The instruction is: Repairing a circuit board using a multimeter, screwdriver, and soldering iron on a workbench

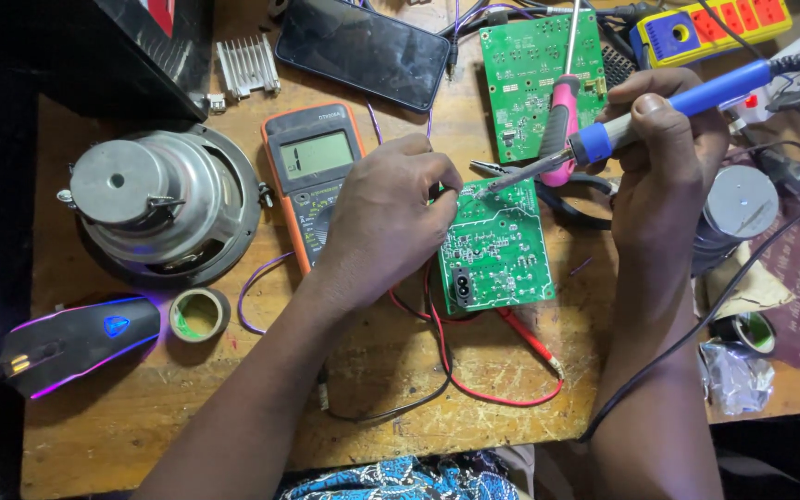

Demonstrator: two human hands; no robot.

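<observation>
The small green rectangular printed circuit board [497, 245] lies flat on the wooden bench, solder side up, with a black two-pin socket at its lower left corner. The blue-handled soldering iron [641, 116] is held tilted, its metal tip resting at the board's upper edge.

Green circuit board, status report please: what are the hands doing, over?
Right hand grips blue soldering iron, tip on green circuit board. Left hand pinches at board's top edge. Orange multimeter partly under left hand; red lead loops below.
</observation>
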